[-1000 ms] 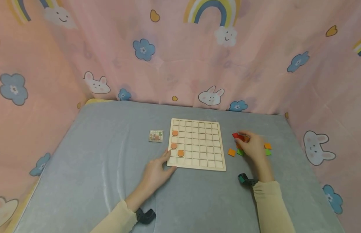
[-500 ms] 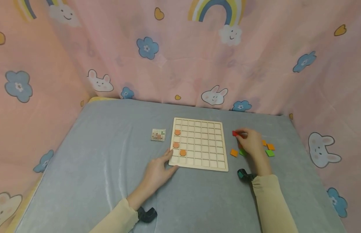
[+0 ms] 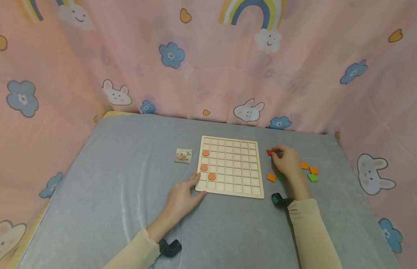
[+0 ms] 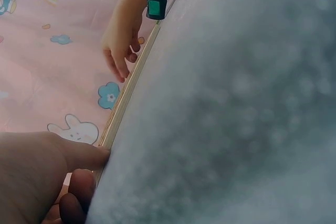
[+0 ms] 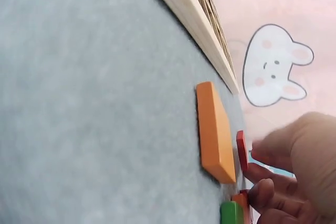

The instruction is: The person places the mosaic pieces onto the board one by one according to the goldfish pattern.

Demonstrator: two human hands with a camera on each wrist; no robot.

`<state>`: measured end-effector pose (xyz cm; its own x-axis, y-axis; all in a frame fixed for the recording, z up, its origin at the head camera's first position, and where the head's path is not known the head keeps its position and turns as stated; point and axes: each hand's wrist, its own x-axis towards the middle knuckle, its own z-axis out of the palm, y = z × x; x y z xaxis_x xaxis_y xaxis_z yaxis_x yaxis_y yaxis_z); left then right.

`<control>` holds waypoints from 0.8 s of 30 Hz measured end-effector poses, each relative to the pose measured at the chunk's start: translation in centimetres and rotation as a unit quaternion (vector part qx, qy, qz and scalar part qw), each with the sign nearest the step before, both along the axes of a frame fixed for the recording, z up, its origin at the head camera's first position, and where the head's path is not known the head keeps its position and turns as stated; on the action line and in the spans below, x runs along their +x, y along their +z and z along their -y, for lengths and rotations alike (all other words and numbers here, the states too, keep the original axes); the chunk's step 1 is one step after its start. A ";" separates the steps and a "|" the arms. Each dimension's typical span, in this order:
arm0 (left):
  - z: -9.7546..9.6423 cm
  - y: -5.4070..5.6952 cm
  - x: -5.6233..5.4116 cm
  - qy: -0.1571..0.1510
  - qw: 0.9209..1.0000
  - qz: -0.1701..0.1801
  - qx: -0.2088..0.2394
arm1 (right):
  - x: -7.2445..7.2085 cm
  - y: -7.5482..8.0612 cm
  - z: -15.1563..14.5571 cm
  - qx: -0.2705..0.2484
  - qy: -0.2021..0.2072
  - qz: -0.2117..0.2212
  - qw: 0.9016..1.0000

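A pale wooden grid board (image 3: 235, 168) lies mid-table, with orange round pieces (image 3: 212, 176) in cells at its left. My left hand (image 3: 181, 200) rests at the board's near left corner, thumb along the near edge and fingers against the left edge. In the left wrist view its thumb (image 4: 89, 156) touches the board's side. To the right of the board, my right hand (image 3: 287, 162) pinches a red piece (image 3: 269, 152), whose pointed end sticks out past the fingertips. The right wrist view shows this red piece (image 5: 241, 150) edge-on at the thumb and index finger.
A small patterned card (image 3: 183, 155) lies left of the board. One orange square tile (image 3: 271, 177) sits between board and right hand. More orange tiles (image 3: 314, 170) and a green tile (image 3: 312, 178) lie right of that hand. A pink printed curtain (image 3: 208, 74) surrounds the table.
My right hand has shifted slightly left and away from me, and the red piece has moved with it, off the cluster of tiles. The left hand stays at the board's corner.
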<state>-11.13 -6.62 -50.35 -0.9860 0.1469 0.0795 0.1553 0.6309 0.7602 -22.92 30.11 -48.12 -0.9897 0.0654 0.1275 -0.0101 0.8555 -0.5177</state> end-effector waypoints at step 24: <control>-0.1 -0.1 -0.1 -0.003 1.000 -0.001 0.004 | 0.1 0.6 -0.4 0.008 0.023 0.041 0.999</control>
<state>-11.20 -6.57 -50.40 -0.9850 0.1515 0.0822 0.1598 0.6244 0.7646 -22.84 30.53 -47.55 -0.9988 0.0180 0.0460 -0.0077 0.8628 -0.5055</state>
